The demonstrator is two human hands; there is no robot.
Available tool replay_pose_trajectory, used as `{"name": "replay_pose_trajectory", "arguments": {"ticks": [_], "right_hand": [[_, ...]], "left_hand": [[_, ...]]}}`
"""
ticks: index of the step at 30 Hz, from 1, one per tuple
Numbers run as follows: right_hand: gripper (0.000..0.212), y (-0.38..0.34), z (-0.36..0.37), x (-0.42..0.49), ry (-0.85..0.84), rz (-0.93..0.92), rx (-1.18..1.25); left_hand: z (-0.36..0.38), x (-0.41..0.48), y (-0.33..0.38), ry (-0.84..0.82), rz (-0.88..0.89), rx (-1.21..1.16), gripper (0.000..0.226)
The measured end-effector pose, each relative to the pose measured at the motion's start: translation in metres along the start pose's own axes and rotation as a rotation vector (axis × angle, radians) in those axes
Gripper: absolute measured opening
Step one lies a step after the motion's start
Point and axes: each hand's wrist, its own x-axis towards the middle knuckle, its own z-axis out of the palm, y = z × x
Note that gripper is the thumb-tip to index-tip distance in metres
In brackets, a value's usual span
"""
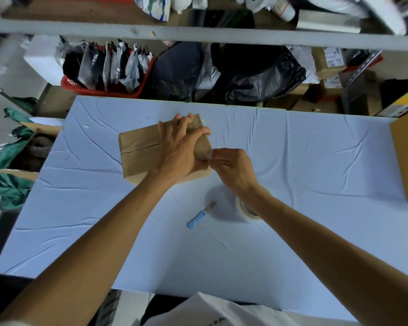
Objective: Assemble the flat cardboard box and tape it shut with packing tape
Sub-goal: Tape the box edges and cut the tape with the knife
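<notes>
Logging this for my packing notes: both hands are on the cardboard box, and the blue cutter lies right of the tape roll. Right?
Not quite: in the head view the blue cutter lies left of the tape roll. The left hand and right hand are on the cardboard box.

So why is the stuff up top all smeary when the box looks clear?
Head view: blur smears the top corners and shelf rail, and the wide-angle lens stretches the edges; the cardboard box, left hand and right hand, pinching a tape strip, look fairly sharp in the middle; light is soft, with a faint shadow by the tape roll.
</notes>
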Motion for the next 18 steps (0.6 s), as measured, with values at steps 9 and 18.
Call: {"name": "replay_pose_trajectory", "arguments": {"ticks": [9,18], "right_hand": [[0.015,-0.009,0.030,0.001,0.073,0.202,0.194],[0.039,-0.017,0.031,0.011,0.260,0.310,0.232]], "left_hand": [[-0.001,0.007,0.001,-0.015,-0.044,0.026,0.075],[-0.023,0.004,-0.012,-0.216,-0.043,-0.309,0.123]]}}
